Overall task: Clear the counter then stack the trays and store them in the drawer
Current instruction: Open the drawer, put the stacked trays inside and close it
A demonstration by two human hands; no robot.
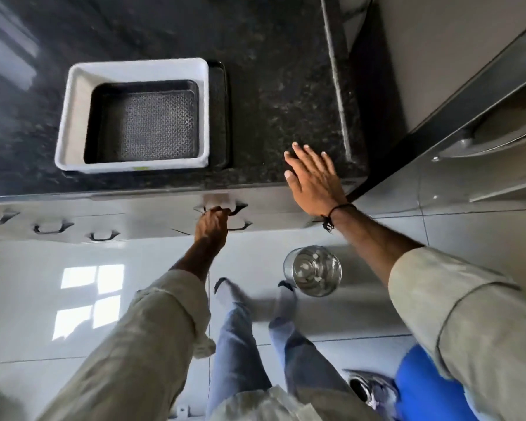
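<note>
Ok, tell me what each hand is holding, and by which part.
The left hand grips a drawer handle at its left end. The right hand holds nothing, open above the counter.

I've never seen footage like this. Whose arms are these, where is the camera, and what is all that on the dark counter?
There is no machine here: a person wears one wide-angle camera on the head, looking down, so you see their own arms and legs. The wide lens bends the edges of the picture.

The left hand is closed on a drawer handle just under the counter edge. The right hand is open and flat over the edge of the black stone counter, holding nothing.

On the counter sits a stack of trays: a white tray with a dark tray with a patterned bottom nested inside it, both on a flat dark tray that peeks out at the right side.

On the tiled floor stands a shiny metal container, near the person's feet.
</note>
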